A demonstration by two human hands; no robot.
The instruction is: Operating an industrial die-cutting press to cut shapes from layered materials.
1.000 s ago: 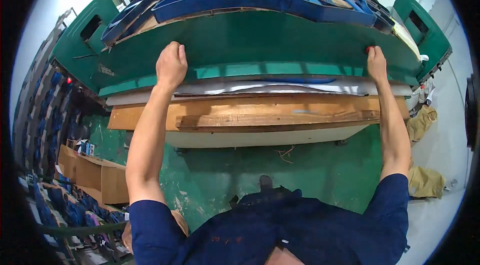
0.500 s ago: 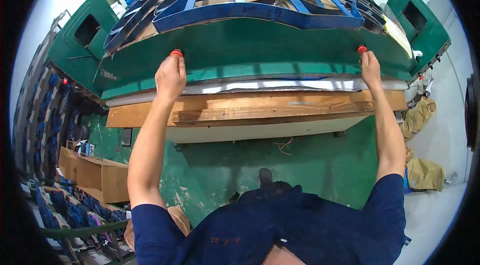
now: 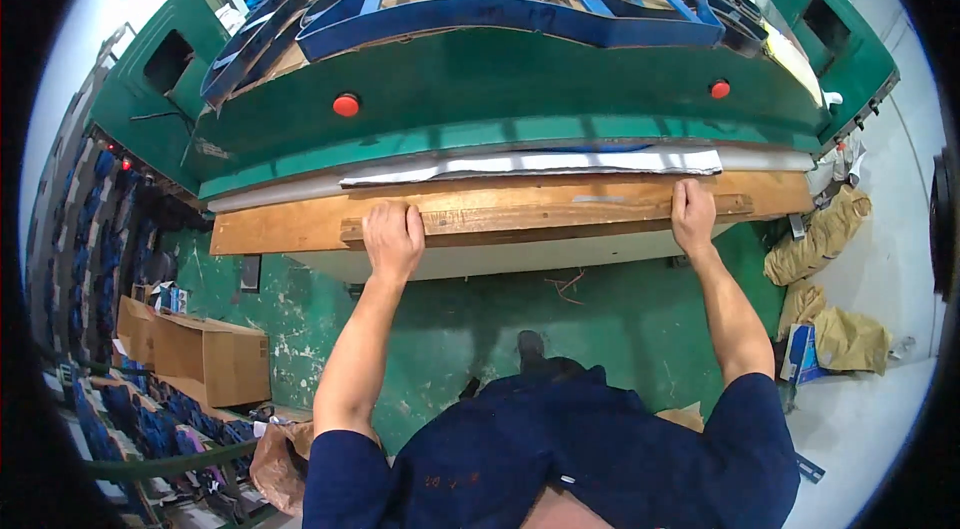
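A wooden rail (image 3: 550,216) runs along the front of a wide wooden board (image 3: 260,231). My left hand (image 3: 393,234) closes over the left part of this rail. Toward its right end, my right hand (image 3: 692,214) grips the same rail. Fingers of both hands bend over its top; the thumbs are partly hidden. Just behind the rail lies a white sheet or layer (image 3: 570,163) on the board. Beyond it stands a green machine panel (image 3: 530,79) with a red push button (image 3: 346,105) on the left and another red button (image 3: 719,89) on the right.
Blue metal frames with bent strips (image 3: 520,17) lie on top of the machine. At lower left are an open cardboard box (image 3: 215,359) and racks of dark parts (image 3: 90,259). Tan sacks (image 3: 825,239) lie against the right wall. Green floor (image 3: 500,314) shows below the board.
Both hands have come off the red buttons and moved down toward me onto the wooden rail. The white layer and rail appear slightly nearer to me.
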